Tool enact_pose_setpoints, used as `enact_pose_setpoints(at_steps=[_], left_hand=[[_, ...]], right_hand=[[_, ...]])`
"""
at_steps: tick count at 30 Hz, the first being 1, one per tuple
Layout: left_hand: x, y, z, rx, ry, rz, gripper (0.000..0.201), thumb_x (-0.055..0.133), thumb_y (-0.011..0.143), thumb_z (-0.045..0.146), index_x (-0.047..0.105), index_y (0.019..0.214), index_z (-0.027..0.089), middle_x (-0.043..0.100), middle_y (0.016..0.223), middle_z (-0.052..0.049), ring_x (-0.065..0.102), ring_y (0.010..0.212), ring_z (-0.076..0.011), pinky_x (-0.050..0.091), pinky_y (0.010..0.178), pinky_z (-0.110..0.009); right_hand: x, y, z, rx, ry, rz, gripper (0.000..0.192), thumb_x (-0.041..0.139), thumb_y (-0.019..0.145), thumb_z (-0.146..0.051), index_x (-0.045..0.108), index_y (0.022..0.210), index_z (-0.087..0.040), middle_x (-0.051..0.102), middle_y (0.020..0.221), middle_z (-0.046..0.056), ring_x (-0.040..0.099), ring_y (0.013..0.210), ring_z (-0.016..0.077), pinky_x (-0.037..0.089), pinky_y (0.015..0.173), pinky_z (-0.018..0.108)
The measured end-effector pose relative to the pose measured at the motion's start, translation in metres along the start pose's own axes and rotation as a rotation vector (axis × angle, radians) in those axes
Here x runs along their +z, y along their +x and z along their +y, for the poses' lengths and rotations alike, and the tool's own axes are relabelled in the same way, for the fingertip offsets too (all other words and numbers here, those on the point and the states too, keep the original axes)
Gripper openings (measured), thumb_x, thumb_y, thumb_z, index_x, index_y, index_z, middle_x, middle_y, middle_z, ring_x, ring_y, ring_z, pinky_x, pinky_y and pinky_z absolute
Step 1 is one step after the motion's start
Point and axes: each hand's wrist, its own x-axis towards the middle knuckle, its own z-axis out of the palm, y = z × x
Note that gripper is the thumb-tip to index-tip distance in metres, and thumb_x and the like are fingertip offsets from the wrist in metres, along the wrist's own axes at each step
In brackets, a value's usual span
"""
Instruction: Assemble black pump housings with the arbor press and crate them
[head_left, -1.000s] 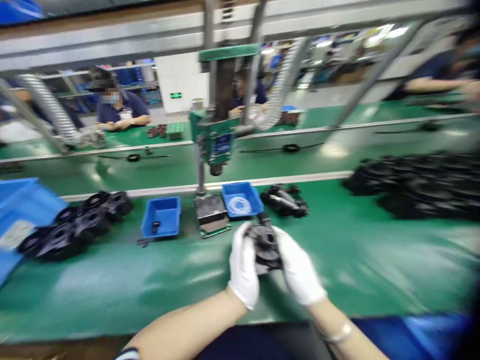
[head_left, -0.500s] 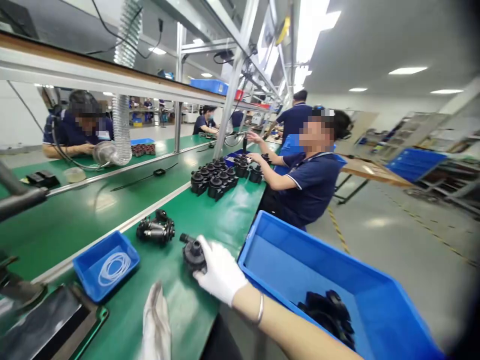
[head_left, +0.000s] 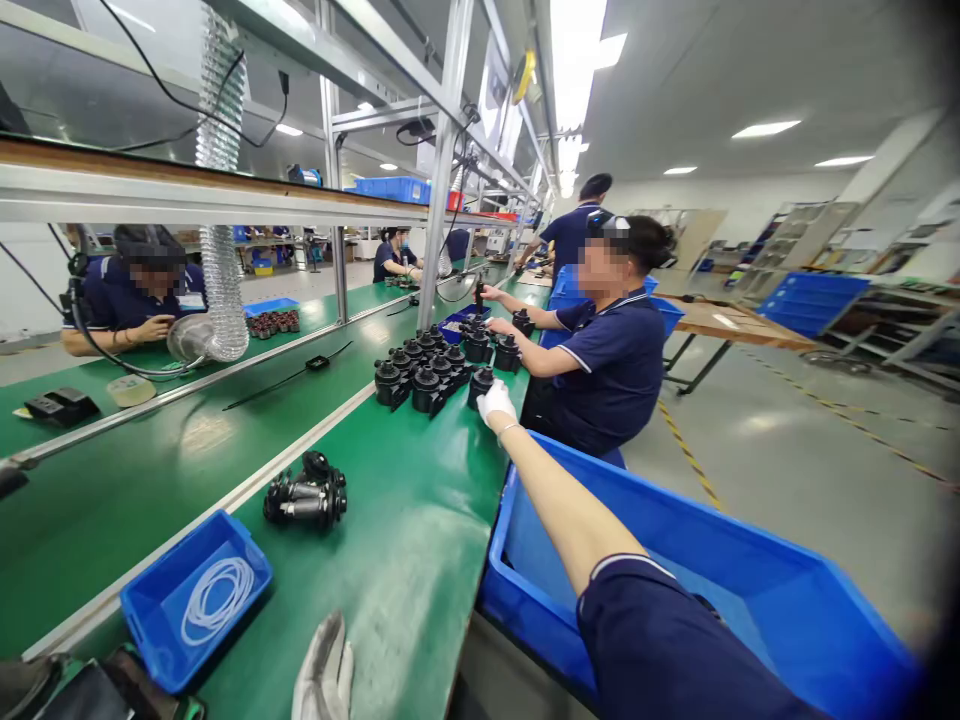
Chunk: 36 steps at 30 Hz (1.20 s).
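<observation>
My right hand [head_left: 495, 402], in a white glove, is stretched far out along the green bench [head_left: 390, 560]. It is closed on a black round pump part [head_left: 481, 382], which stands at the near edge of a group of several like black parts [head_left: 421, 372]. My left hand [head_left: 324, 668], also gloved, lies flat on the bench at the bottom of the view. Its fingers are apart and hold nothing.
A small blue bin [head_left: 150, 610] of white rings sits near my left hand, with a black assembly [head_left: 306, 493] lying beyond it. A large blue crate [head_left: 675, 540] stands under my right arm. A co-worker [head_left: 615, 350] sits at the parts group, and others work across the bench.
My right arm has reached further along the bench, carrying the black part from in front of me to the group of parts. The view has swung right; the left hand stays low.
</observation>
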Motion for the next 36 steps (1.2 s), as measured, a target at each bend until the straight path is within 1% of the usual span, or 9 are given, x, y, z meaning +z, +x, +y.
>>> enact_pose_setpoints(at_steps=[7, 11, 14, 17, 22, 26, 30, 33, 36], left_hand=[[0.016, -0.015, 0.006, -0.013, -0.05, 0.029, 0.056, 0.074, 0.062, 0.068, 0.074, 0.099, 0.026, 0.065, 0.122, -0.011, 0.038, 0.138, -0.0396, 0.027, 0.118, -0.056], [0.022, -0.027, 0.01, 0.045, -0.089, 0.004, 0.051, 0.07, 0.072, 0.064, 0.072, 0.108, 0.028, 0.061, 0.132, -0.009, 0.038, 0.139, -0.0361, 0.026, 0.118, -0.054], [0.023, -0.036, 0.017, 0.071, -0.086, -0.074, 0.053, 0.068, 0.076, 0.06, 0.068, 0.117, 0.026, 0.054, 0.141, -0.011, 0.037, 0.14, -0.0342, 0.027, 0.119, -0.05], [0.024, -0.046, 0.026, 0.088, -0.086, -0.12, 0.051, 0.062, 0.083, 0.057, 0.063, 0.124, 0.026, 0.049, 0.145, -0.01, 0.036, 0.141, -0.0313, 0.027, 0.12, -0.046], [0.03, -0.057, 0.035, 0.096, -0.069, -0.16, 0.051, 0.054, 0.09, 0.054, 0.057, 0.13, 0.023, 0.046, 0.148, -0.012, 0.036, 0.141, -0.0284, 0.03, 0.119, -0.044], [0.029, -0.058, 0.045, 0.044, 0.041, -0.149, 0.061, 0.057, 0.085, 0.062, 0.057, 0.128, 0.018, 0.049, 0.144, -0.016, 0.042, 0.137, -0.0314, 0.036, 0.114, -0.046], [0.022, -0.065, 0.067, 0.036, 0.241, -0.101, 0.064, 0.059, 0.083, 0.06, 0.053, 0.13, 0.017, 0.052, 0.14, -0.018, 0.047, 0.133, -0.0321, 0.037, 0.112, -0.046], [0.018, -0.072, 0.089, 0.202, 0.456, -0.047, 0.065, 0.061, 0.085, 0.053, 0.043, 0.139, 0.022, 0.042, 0.149, -0.016, 0.046, 0.134, -0.0295, 0.039, 0.111, -0.043], [0.016, -0.076, 0.11, 0.373, 0.712, -0.064, 0.066, 0.061, 0.086, 0.044, 0.036, 0.144, 0.026, 0.038, 0.152, -0.013, 0.051, 0.128, -0.0277, 0.048, 0.101, -0.041]], right_hand=[[0.049, -0.018, -0.059, -0.412, 0.222, 0.01, 0.021, 0.042, 0.089, -0.015, 0.061, 0.098, -0.018, 0.065, 0.094, 0.009, 0.058, 0.097, 0.0208, 0.047, 0.088, 0.035], [0.091, -0.083, -0.126, -0.708, 0.234, -0.222, 0.033, 0.068, 0.077, -0.035, 0.065, 0.105, -0.019, 0.065, 0.107, 0.009, 0.058, 0.099, 0.0252, 0.048, 0.09, 0.038], [0.108, -0.119, -0.164, -0.796, 0.032, -0.452, 0.035, 0.059, 0.086, -0.031, 0.061, 0.12, -0.021, 0.063, 0.113, 0.012, 0.057, 0.097, 0.0289, 0.049, 0.081, 0.042], [0.113, -0.126, -0.181, -0.778, 0.001, -0.524, 0.036, 0.043, 0.092, -0.013, 0.06, 0.122, -0.021, 0.063, 0.112, 0.015, 0.057, 0.097, 0.0291, 0.048, 0.079, 0.042], [0.114, -0.1, -0.193, -0.74, 0.054, -0.714, 0.032, 0.052, 0.086, -0.005, 0.069, 0.109, -0.019, 0.067, 0.102, 0.014, 0.06, 0.095, 0.0284, 0.046, 0.085, 0.044], [0.107, -0.068, -0.207, -0.637, 0.177, -0.943, 0.011, 0.066, 0.086, -0.017, 0.069, 0.096, -0.014, 0.067, 0.089, 0.007, 0.063, 0.085, 0.0198, 0.052, 0.082, 0.039], [0.081, -0.047, -0.211, -0.51, 0.446, -1.083, 0.032, 0.068, 0.086, -0.026, 0.062, 0.114, -0.011, 0.068, 0.101, 0.005, 0.065, 0.091, 0.0189, 0.054, 0.083, 0.035], [0.058, -0.068, -0.206, -0.42, 0.661, -1.147, 0.056, 0.061, 0.088, -0.027, 0.045, 0.139, -0.01, 0.067, 0.113, 0.01, 0.064, 0.097, 0.0197, 0.054, 0.081, 0.031], [0.049, -0.124, -0.2, -0.363, 0.788, -1.316, 0.059, 0.058, 0.088, -0.035, 0.045, 0.141, -0.011, 0.069, 0.111, 0.011, 0.067, 0.092, 0.0205, 0.056, 0.078, 0.033]])
